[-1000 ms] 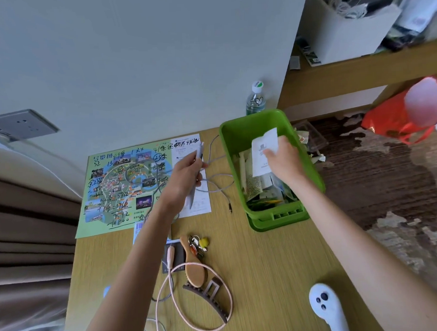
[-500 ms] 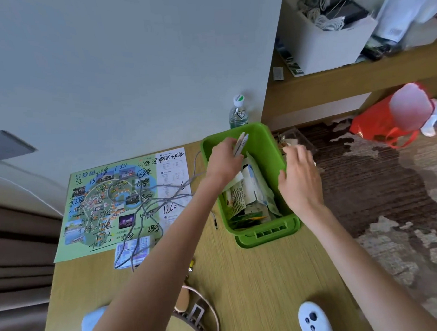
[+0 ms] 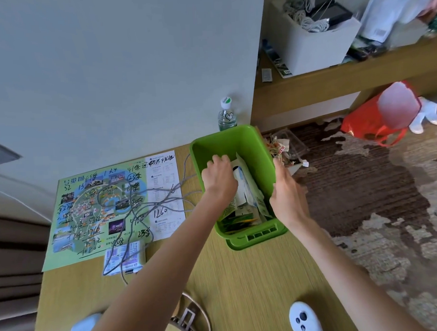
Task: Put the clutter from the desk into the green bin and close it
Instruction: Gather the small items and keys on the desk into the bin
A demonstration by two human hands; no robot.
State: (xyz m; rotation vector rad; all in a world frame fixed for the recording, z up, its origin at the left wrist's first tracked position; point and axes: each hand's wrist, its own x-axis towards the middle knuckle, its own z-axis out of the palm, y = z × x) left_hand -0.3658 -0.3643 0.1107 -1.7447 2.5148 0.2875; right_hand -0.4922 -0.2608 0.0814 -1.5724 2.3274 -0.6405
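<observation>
A lived-in room, hotel-like, as I see it.
My wooden counter (image 3: 242, 277) meets a plain wall; patterned carpet (image 3: 363, 184), a curtain (image 3: 13, 249), a scribbled park map (image 3: 94, 208).

Pale wall (image 3: 108, 70), wooden desk (image 3: 243, 289), patterned brown carpet (image 3: 364, 209), perhaps curtain folds (image 3: 12, 237) at left.
</observation>
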